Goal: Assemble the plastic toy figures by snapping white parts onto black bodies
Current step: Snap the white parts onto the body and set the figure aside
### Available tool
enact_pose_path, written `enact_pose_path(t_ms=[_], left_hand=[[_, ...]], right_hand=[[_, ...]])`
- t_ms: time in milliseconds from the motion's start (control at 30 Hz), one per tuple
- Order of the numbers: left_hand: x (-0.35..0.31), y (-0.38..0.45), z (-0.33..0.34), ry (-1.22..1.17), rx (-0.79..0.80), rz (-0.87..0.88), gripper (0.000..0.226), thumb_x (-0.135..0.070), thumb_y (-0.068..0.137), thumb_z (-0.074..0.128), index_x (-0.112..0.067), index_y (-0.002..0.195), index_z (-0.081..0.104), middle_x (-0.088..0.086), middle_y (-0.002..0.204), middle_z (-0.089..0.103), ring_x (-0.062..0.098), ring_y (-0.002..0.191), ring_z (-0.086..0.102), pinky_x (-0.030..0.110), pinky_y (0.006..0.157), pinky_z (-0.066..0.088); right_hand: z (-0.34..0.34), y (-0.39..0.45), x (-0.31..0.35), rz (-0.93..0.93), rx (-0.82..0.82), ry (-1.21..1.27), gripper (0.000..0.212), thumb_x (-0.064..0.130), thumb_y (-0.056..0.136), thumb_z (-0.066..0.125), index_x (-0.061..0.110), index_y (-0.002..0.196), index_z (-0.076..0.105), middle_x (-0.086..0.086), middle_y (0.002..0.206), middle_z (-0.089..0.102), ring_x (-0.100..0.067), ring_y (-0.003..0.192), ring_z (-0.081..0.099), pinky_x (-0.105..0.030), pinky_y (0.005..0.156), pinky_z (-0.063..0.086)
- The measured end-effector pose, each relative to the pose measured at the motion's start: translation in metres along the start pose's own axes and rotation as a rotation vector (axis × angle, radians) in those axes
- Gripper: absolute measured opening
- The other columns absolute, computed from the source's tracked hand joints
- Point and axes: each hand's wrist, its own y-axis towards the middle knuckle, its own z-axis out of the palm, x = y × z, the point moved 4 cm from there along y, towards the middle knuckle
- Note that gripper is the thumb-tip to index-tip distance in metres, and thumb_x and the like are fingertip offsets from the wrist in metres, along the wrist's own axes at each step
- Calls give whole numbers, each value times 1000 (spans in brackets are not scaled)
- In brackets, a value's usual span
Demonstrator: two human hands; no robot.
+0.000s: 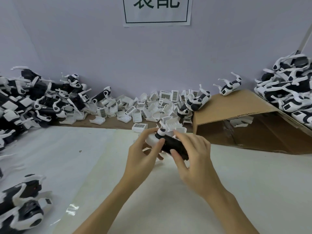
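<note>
Frame centre: one black body [174, 146] w/ white part [152, 138], held above the table [253, 174]. Left hand [143, 154] pinches the white part; right hand [194, 156] fingers curl round the body. Cardboard box [236, 115], centre right, on its side: a few white pieces [240, 121] inside, count unclear. Loose white shells [152, 105] heaped behind.

A white paper sign [157, 10] hangs on the wall, far above both hands. It shows two big dark characters, cut at the top, probably "装配". No other text is readable.
</note>
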Motion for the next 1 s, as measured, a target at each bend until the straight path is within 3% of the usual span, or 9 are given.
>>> enact_pose_path(t_ms=[167,300,367,500,600,667,733,833,1000], left_hand=[[7,3,-8,-101,-68,-193,25,-35,103,70,-17,120,75,7,92,78,33,66,71,42,61,62],[8,8,-9,-45,17,-213,42,-58,90,71,-34,125,71,-3,86,71,21,62,65,27,47,48],[9,12,-14,22,63,-192,43,-67,87,77,-40,121,73,-7,82,66,11,65,58,17,54,44],[11,17,-23,0,196,-203,64,-68,79,74,-28,129,72,-3,104,72,9,88,62,23,75,48],[10,18,-25,-81,141,-202,61,-64,80,79,-20,122,74,5,108,76,12,99,68,26,88,46],[12,20,-32,-147,-13,-211,67,-65,78,79,-14,120,74,9,107,75,15,98,68,36,92,43],[11,23,-43,-168,-173,-201,61,-65,77,79,-18,115,74,1,100,71,10,87,66,37,85,45],[13,26,-59,-131,-326,-208,60,-56,82,85,-15,123,69,-5,106,69,-2,78,66,32,78,45],[22,27,-70,-168,-448,-240,37,-45,94,80,-16,115,71,1,113,71,3,80,66,32,79,48]], right_hand=[[-1,3,-8,92,109,65,78,36,83,86,24,150,48,9,143,54,-12,135,47,-32,114,39],[-7,1,-12,282,51,303,60,59,72,84,41,125,63,26,114,68,2,114,60,-9,91,44],[-7,2,-17,399,28,527,50,65,69,80,38,110,73,19,104,75,-3,105,68,-13,86,49],[-1,3,-24,562,19,850,46,68,69,77,34,100,81,4,94,81,-11,94,76,-10,74,51],[10,3,-22,604,65,943,65,78,81,67,23,116,77,0,106,80,-16,102,77,-20,84,58],[22,-2,-21,649,140,1015,57,68,97,46,28,132,66,3,119,77,-17,113,73,-35,97,58],[29,-7,-15,539,219,837,34,44,107,45,39,139,58,18,127,71,-6,124,65,-31,106,52],[47,-18,-3,145,451,272,46,12,106,54,35,147,55,24,156,46,5,147,36,-22,123,29],[59,-17,8,4,426,29,5,21,99,70,21,103,68,14,160,42,-9,145,38,-32,117,35]])
